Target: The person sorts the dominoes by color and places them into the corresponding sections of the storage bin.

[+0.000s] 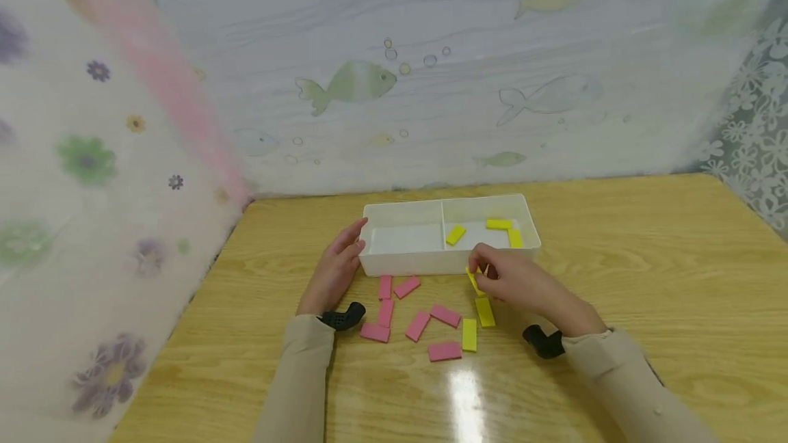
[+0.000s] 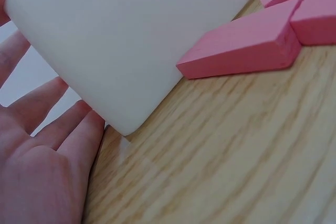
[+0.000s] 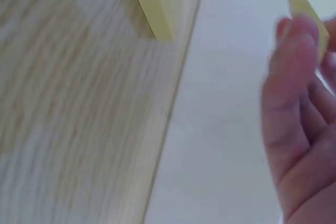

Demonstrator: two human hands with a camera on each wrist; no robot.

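Observation:
My left hand [image 1: 334, 269] rests against the left end of a white two-compartment box [image 1: 406, 264]. Its fingers lie extended along the wall, as the left wrist view also shows. Just in front of the box, my right hand [image 1: 520, 284] pinches a yellow block [image 3: 308, 14] between thumb and fingers, and the block is tilted. Below that hand lie two more yellow blocks, one [image 1: 485, 312] nearer the box and another [image 1: 469, 335] closer to me. The right compartment contains three yellow blocks, including one by the divider [image 1: 455, 235]. No block shows in the left compartment.
Several pink blocks, such as one in the middle [image 1: 418, 326], are scattered on the wooden table [image 1: 646, 279] before the box. A wall painted with fish [image 1: 360, 82] stands behind the table, and a flowered wall [image 1: 86, 159] runs along its left.

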